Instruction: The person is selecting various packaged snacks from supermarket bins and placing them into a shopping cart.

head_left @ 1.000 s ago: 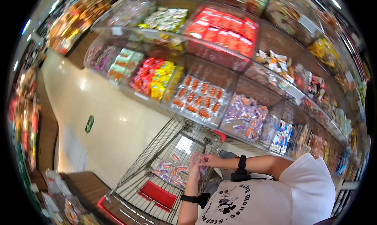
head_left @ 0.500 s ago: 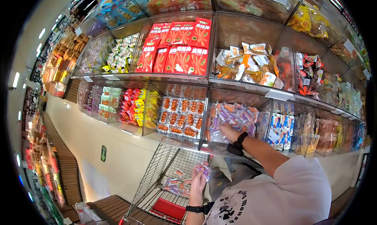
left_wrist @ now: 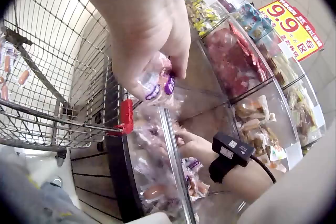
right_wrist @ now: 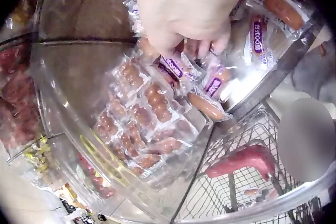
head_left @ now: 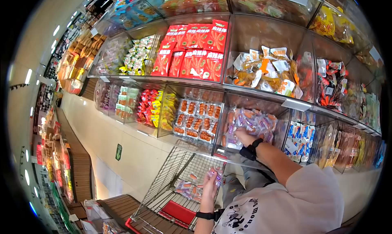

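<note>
Two hands show in the head view: the right hand (head_left: 245, 137) inside the bin of wrapped sausages (head_left: 258, 120), the left hand (head_left: 209, 186) outside. Left wrist: that grip pinches purple-labelled packets (left_wrist: 159, 81). Right wrist: a slanting packet (right_wrist: 171, 68) lies right at the fingertips; whether pinched, I cannot tell.

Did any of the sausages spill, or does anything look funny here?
No, nothing stands out. Sausage packets lie jumbled in their bin, around the right hand, and others lie loose in the cart, but I see none on the visible floor.

Sign (left_wrist: 291, 28): "9.9" — red packets (head_left: 190, 52): "麻辣棒" — purple sausage label (right_wrist: 257, 37): "QQ".
</note>
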### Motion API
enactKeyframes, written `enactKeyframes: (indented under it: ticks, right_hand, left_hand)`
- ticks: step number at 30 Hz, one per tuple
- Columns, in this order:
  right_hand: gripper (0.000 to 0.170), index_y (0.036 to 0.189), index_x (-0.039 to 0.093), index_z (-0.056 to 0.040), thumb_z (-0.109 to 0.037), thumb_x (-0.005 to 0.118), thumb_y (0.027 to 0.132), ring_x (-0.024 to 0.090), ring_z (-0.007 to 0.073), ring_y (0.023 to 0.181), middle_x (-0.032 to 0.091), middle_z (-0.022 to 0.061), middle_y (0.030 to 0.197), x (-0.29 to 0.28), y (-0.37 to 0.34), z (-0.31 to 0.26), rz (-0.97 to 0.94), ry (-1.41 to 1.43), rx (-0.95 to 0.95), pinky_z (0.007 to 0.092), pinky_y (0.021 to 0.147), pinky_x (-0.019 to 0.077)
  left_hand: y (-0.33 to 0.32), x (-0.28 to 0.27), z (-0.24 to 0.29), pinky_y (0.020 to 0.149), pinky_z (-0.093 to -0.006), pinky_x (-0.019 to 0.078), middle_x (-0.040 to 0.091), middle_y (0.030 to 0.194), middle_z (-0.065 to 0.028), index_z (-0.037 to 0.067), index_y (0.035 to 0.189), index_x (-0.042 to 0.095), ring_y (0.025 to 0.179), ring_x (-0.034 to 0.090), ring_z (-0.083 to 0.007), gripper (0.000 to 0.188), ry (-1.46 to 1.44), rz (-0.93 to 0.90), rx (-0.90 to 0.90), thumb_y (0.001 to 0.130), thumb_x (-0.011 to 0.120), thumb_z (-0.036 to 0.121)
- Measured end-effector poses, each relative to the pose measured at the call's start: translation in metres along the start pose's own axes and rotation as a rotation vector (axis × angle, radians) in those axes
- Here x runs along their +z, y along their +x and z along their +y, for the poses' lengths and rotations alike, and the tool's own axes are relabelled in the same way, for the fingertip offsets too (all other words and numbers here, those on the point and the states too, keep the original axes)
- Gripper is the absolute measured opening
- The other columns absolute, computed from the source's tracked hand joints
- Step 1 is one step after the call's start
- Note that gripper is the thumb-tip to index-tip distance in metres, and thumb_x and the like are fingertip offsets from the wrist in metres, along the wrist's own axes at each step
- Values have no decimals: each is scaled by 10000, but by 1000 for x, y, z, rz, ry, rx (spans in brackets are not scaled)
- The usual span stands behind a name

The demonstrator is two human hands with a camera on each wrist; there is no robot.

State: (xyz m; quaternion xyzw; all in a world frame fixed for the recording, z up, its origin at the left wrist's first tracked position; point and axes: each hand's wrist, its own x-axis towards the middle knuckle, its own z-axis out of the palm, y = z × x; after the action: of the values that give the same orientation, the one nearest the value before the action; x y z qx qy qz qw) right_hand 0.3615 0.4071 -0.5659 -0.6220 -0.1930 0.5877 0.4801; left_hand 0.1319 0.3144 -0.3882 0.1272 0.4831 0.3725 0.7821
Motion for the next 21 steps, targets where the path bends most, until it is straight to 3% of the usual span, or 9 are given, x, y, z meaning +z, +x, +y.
enactKeyframes:
  ticks: [1,9,12,13,15,16,18,19,21]
  right_hand:
    - [168,651,479,-12,-175,515,674,450,138,509,456,33,575,3,-2,-5,-199,58,-57,220,441,322]
    - [372,900,413,-16,-330,477,710,445,165,821,456,75,902,11,-22,-42,-182,-176,313,306,668,353]
    - [167,805,470,-8,-133,397,722,494,198,698,495,109,772,7,-6,-31,-394,-1094,-429,302,645,387]
    - [110,756,478,-15,-57,412,679,496,199,645,492,117,750,-2,13,-7,-346,-1168,-657,297,562,405]
    - [88,685,475,-11,2,480,598,485,195,615,493,117,677,-24,54,36,-338,-1114,-531,308,494,397]
    - [57,648,465,-11,-10,492,597,479,205,576,481,90,612,-9,13,-14,-373,-1197,-673,308,469,382]
    - [43,597,455,-52,-57,464,639,419,144,445,428,40,511,-23,17,5,-146,-397,-192,248,402,322]
    - [49,610,450,-67,-68,439,658,388,97,435,422,16,522,18,-50,-50,34,-53,-77,221,390,298]
    - [24,703,436,-70,-87,444,717,359,71,450,394,-9,530,25,-96,-69,-5,-107,-150,191,399,275]
  left_hand:
    - [1,0,0,775,-308,381,447,1004,-136,31,1019,361,885,472,-234,272,25,-8,17,757,434,39]
    - [12,-26,-13,748,-288,381,439,985,-132,22,1005,332,891,461,-206,313,-54,-21,69,712,407,-56]
    - [1,-50,-16,742,-242,372,460,947,-96,-4,997,360,844,469,-154,272,-54,-60,95,731,412,-21]
    - [-6,-52,-9,740,-237,372,466,935,-89,-3,997,365,839,469,-148,264,-49,-46,115,738,414,-7]
    - [-25,-59,1,737,-228,371,477,912,-75,-2,998,375,829,471,-136,251,-35,-17,142,752,419,21]
    - [-28,-74,-1,729,-230,371,486,877,-62,7,1002,374,807,472,-129,248,-89,12,145,761,424,40]
    - [-40,-95,-1,724,-230,369,482,883,-57,18,995,380,804,467,-126,236,-129,106,137,763,418,39]
    - [-45,-103,-1,722,-229,367,479,885,-54,23,992,382,803,464,-124,231,-147,143,129,764,415,38]
    - [-56,-113,0,727,-233,362,469,902,-51,39,990,381,813,455,-122,222,-157,203,183,770,412,54]
